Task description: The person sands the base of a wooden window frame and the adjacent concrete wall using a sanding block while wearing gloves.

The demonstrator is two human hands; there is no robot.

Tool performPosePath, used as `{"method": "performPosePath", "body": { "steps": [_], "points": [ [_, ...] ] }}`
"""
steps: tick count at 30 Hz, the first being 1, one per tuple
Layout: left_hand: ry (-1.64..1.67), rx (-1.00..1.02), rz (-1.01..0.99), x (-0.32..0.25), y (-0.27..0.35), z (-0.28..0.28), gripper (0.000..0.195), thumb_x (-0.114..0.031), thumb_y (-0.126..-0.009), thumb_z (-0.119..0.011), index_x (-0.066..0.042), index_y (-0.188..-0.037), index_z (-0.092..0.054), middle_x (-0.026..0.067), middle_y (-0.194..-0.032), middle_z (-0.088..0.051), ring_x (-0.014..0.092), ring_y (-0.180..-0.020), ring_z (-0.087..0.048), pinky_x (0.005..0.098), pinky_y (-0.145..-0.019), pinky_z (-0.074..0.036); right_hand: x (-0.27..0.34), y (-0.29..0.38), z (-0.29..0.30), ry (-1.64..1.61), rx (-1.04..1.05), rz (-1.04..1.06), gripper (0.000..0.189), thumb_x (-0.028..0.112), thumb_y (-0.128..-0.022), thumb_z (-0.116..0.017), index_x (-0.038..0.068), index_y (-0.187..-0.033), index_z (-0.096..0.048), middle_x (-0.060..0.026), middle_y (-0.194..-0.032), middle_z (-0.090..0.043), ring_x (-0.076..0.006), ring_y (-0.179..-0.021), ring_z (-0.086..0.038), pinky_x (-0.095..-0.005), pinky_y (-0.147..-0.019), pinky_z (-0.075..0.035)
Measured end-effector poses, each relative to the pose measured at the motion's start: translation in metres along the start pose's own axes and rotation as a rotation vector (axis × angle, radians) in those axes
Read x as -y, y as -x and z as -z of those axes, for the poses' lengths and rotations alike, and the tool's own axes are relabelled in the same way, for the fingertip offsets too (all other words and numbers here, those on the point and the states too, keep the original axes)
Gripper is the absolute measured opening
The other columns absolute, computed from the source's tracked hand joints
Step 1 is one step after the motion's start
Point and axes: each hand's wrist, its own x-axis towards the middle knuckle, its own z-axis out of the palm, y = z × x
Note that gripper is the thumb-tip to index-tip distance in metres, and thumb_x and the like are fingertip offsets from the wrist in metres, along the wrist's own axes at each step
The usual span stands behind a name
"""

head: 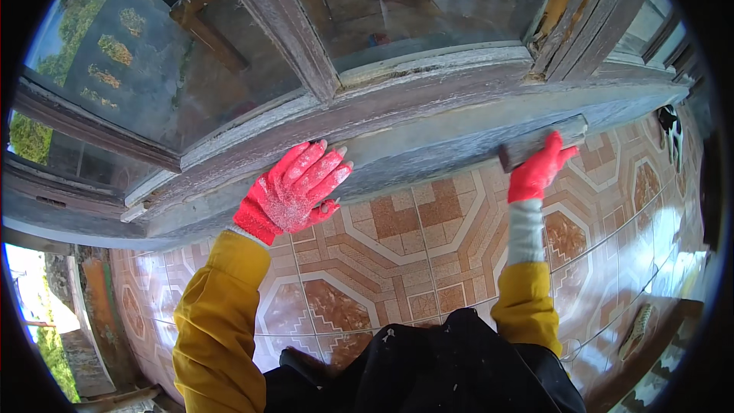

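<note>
My left hand (292, 192), in a red knitted glove dusted with white powder, rests back upward at the ledge under a weathered wooden window frame (424, 83). Its fingers are apart and hold nothing; bare fingertips show past the glove. Farther right, my right hand (536, 169), also red-gloved, grips a long grey-brown block (545, 140) with a dark end. That block lies against or just before the grey low wall (436, 155) below the ledge; contact cannot be told. The frame's brown paint is worn and whitish in places.
Glass panes (424, 6) stand above the ledge. A patterned tile floor (401, 269) spreads below. To the far right is a black-and-white cat (671, 132), and a shoe (636, 332) lies lower right. Bare, peeling wood shows on an upright post (573, 6).
</note>
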Motion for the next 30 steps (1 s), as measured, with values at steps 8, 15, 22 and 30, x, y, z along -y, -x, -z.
{"method": "performPosePath", "body": {
  "steps": [8, 15, 22, 30],
  "points": [
    [0.011, 0.009, -0.02, 0.006, 0.005, -0.001, 0.058, -0.034, -0.072, -0.071, -0.013, -0.125, -0.059, 0.0099, -0.134, -0.054, 0.032, -0.126, -0.046, 0.0471, -0.108, -0.038, -0.07, 0.113, 0.017, 0.783, 0.447, 0.896, 0.108, 0.026, -0.081, -0.07, 0.004, -0.151, 0.008, -0.0289, -0.154, 0.009, -0.0458, -0.143, -0.002, -0.058, -0.113, -0.013],
    [0.07, -0.012, 0.001, 0.0, 0.0, -0.005, 0.063, -0.035, -0.069, -0.073, -0.013, -0.126, -0.058, 0.0096, -0.135, -0.053, 0.031, -0.126, -0.047, 0.0474, -0.108, -0.038, 0.028, -0.07, 0.015, 0.112, -0.033, 0.075, 0.09, 0.038, -0.091, -0.057, 0.008, -0.154, 0.0, -0.0168, -0.148, -0.033, -0.0304, -0.126, -0.044, -0.0446, -0.108, -0.033],
    [0.064, 0.001, 0.02, 0.002, 0.004, 0.0, 0.064, -0.033, -0.07, -0.072, -0.012, -0.128, -0.056, 0.0093, -0.136, -0.052, 0.031, -0.127, -0.047, 0.0471, -0.109, -0.037, -0.056, 0.135, -0.005, 0.836, 0.318, 0.768, 0.106, 0.028, -0.079, -0.074, 0.009, -0.153, -0.001, -0.0289, -0.154, 0.0, -0.0487, -0.141, -0.012, -0.0607, -0.111, -0.02],
    [0.046, -0.002, 0.014, 0.001, 0.002, 0.002, 0.066, -0.035, -0.073, -0.07, -0.013, -0.133, -0.053, 0.0078, -0.14, -0.05, 0.03, -0.13, -0.044, 0.0453, -0.11, -0.036, -0.049, 0.056, 0.018, 0.89, 0.155, 0.691, 0.102, 0.033, -0.084, -0.068, 0.009, -0.154, 0.002, -0.0246, -0.156, -0.004, -0.0405, -0.142, -0.019, -0.0516, -0.111, -0.025]
  ]
}}
